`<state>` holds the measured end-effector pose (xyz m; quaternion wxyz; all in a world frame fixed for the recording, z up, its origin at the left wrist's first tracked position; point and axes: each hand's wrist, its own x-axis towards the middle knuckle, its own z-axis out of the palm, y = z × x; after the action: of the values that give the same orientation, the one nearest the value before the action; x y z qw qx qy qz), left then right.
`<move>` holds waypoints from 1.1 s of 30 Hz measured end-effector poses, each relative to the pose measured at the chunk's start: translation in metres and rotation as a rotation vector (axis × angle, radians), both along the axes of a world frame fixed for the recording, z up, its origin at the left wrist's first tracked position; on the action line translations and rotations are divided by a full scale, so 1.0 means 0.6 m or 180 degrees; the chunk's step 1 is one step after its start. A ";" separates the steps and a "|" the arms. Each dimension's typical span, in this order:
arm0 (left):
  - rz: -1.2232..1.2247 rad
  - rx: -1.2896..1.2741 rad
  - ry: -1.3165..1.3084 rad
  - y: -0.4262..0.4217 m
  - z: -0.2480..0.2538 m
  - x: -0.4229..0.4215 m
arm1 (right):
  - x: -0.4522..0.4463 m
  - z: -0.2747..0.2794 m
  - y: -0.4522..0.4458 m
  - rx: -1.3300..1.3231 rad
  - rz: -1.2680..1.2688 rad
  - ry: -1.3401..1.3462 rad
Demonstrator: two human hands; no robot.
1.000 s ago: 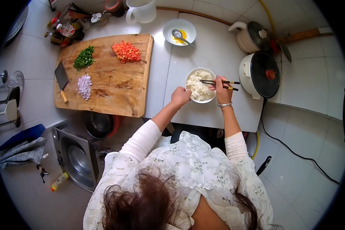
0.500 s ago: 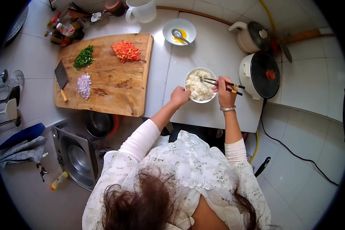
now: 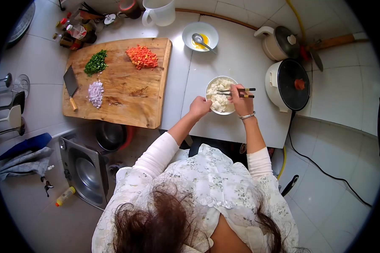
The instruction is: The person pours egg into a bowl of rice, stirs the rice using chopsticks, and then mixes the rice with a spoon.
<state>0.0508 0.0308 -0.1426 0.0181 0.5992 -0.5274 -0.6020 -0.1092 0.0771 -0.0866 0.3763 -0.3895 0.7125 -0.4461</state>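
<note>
A white bowl point(image 3: 208, 87) stands near the counter's front edge, filled with cooked rice point(image 3: 219, 101). My left hand point(image 3: 199, 106) grips the bowl's left rim, thumb at the edge. My right hand point(image 3: 242, 101) is closed around a pair of dark chopsticks point(image 3: 245, 89) with gold bands, held over the bowl's right side. Their tips reach into the rice. Behind the rice bowl, a pale bowl point(image 3: 215, 31) holds yellow beaten egg and a metal spoon point(image 3: 198, 39).
On the left, a wooden cutting board point(image 3: 126, 103) bears chopped greens point(image 3: 96, 62), diced red-orange pieces point(image 3: 142, 57), diced purple onion point(image 3: 96, 94) and a cleaver point(image 3: 71, 82). A lidded cooker point(image 3: 287, 84) and smaller pot point(image 3: 279, 43) stand right. A sink point(image 3: 86, 168) lies lower left.
My right hand has shifted left and inward over the rice bowl. The chopsticks now lie more level, with their ends further left. My left hand stays on the rim.
</note>
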 end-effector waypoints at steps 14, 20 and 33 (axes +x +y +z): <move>0.0043 0.0015 0.0089 -0.006 -0.005 -0.005 | -0.004 0.047 0.003 -0.0071 0.0069 0.0624; -0.0030 0.0058 -0.0002 -0.007 -0.011 -0.003 | 0.048 0.021 -0.009 -0.0145 0.0279 0.0113; 0.0025 0.0066 0.0096 -0.008 -0.011 -0.005 | -0.003 0.001 0.004 -0.0658 0.0590 0.0607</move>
<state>0.0481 0.0263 -0.1493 0.0222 0.5923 -0.5185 -0.6163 -0.1111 0.0796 -0.0862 0.3044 -0.5308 0.6563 -0.4414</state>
